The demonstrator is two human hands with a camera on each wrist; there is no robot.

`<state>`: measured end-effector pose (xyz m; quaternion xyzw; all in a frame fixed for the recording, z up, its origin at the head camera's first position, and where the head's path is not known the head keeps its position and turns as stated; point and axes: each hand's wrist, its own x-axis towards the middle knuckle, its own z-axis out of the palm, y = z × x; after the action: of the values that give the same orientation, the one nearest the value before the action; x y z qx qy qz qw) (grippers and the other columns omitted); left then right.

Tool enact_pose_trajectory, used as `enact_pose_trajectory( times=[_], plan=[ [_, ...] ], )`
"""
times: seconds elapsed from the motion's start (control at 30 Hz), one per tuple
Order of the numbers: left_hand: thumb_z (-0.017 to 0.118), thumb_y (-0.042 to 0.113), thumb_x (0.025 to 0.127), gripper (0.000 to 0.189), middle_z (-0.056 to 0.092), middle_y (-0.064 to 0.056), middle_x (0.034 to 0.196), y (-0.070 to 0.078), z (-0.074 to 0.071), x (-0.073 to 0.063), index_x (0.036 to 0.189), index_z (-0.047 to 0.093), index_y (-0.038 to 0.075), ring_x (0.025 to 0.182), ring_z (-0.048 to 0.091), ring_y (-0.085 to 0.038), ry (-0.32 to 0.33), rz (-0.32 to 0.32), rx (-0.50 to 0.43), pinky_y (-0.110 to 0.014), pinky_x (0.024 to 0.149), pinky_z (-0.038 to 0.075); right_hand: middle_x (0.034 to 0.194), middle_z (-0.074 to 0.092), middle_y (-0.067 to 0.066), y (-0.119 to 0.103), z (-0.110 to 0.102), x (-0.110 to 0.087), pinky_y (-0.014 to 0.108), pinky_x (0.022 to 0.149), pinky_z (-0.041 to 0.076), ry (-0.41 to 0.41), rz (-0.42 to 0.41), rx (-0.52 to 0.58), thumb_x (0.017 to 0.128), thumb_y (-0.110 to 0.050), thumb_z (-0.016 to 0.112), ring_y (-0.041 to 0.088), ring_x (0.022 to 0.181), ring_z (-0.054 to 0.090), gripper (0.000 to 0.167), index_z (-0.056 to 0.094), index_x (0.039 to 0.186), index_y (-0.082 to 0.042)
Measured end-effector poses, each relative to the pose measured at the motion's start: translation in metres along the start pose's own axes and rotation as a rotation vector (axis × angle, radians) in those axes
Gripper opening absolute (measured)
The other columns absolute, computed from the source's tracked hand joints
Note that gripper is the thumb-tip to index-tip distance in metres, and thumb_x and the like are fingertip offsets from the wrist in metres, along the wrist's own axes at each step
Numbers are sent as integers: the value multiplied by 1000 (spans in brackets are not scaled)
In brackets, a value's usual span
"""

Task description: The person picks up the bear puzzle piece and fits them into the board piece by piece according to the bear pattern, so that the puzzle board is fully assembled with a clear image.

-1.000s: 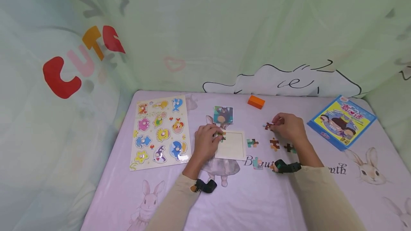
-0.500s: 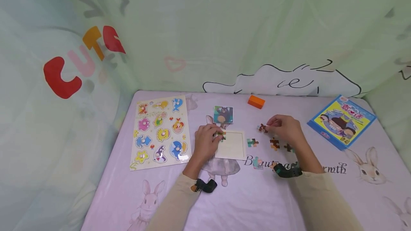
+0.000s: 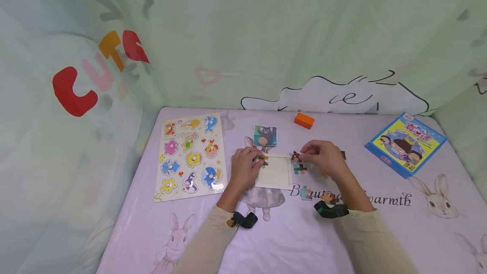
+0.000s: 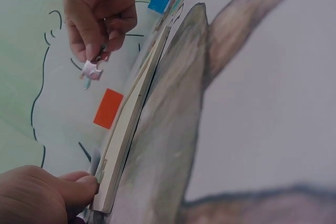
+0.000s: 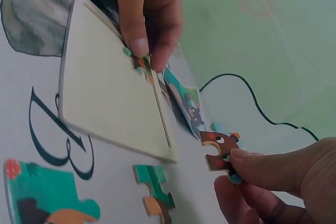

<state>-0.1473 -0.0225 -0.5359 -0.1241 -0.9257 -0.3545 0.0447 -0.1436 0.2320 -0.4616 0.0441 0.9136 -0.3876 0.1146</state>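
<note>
1. At far left, the animal puzzle board [image 3: 190, 157] is laid flat, well apart from the bear-face piece; its right edge is seen near the left forearm.
2. The corner piece [image 5: 140, 67] is pinched between thumb and fingers of the left hand [image 3: 244, 168] at the upper left corner of the wooden tray [image 3: 274, 176].
3. The tray is judged light and stiff, liable to slide on the cloth unless steadied. A low rim is seen round its recess, whose bare floor is uncovered except at that corner.
4. Above the tray, the bear card [image 3: 265, 136] is placed close to the far rim, so little room is left there.
5. Just off the tray's right edge, the bear-face piece [image 5: 218, 153] is gripped by the right hand [image 3: 323, 155]. It is judged light, rigid and rather smooth, with knobs that might be chipped by forcing; it is best held by opposite edges.
6. Beneath the right hand, a loose green piece [image 3: 299, 169] is seen beside the tray; it could be nudged by low fingers. Farther right, the blue box [image 3: 406, 145] is well apart.
</note>
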Motion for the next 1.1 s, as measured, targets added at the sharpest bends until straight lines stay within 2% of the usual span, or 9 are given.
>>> enact_pose_trajectory(
  times=[0.37, 0.63, 0.87, 1.1],
  plan=[
    [72, 24, 96, 10, 68, 6, 124, -2, 1, 1, 104, 77, 23, 120, 55, -21, -7, -8, 18, -44, 101, 41, 92, 69, 9, -17, 17, 1, 31, 70, 50, -54, -13, 35, 93, -21, 74, 25, 84, 58, 17, 73, 106, -9],
    [72, 24, 96, 12, 68, 5, 126, 1, 0, 1, 106, 77, 24, 121, 55, -21, -13, -16, 27, -44, 103, 41, 93, 70, 8, -25, 31, 6, 30, 72, 49, -77, -10, 50, 93, -19, 74, 25, 87, 58, 15, 73, 105, -10],
    [73, 25, 95, 11, 68, 6, 125, 1, 0, 2, 105, 77, 23, 121, 56, -20, -7, -16, 41, -44, 103, 41, 92, 71, 8, -30, 41, 11, 29, 71, 49, -81, 9, 63, 93, -20, 76, 24, 85, 59, 16, 75, 105, -9],
    [73, 25, 95, 12, 68, 6, 125, 2, -1, 1, 106, 78, 23, 121, 55, -20, -11, -25, 32, -43, 103, 40, 88, 70, 8, -33, 48, 12, 28, 69, 48, -71, -6, 38, 92, -19, 76, 23, 82, 58, 16, 76, 103, -8]
  ],
)
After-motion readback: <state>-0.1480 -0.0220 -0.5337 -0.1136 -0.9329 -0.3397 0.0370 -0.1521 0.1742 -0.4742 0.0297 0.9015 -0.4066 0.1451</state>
